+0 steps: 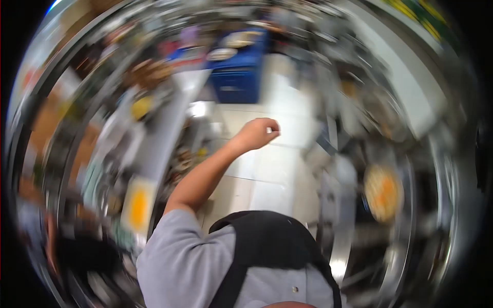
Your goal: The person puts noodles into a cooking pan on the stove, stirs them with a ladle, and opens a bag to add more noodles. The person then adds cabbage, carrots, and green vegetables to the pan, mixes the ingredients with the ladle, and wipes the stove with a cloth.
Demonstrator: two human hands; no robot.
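Observation:
My left hand (261, 133) reaches forward over the white tiled floor (267, 177). Its fingers curl toward the thumb, leaving a small pale gap, and I see nothing held in it. It hangs apart from the counters on both sides. My right hand is out of view. Ahead of my left hand stands a blue bin or box (237, 77) with pale round things (223, 54) on top, too blurred to name.
A long metal counter (164, 115) runs along the left, bearing a pale tray with yellow-orange contents (137, 206). To the right, a round dish of pale and orange food (383, 194) sits among blurred kitchenware. Another person (49, 233) is at lower left.

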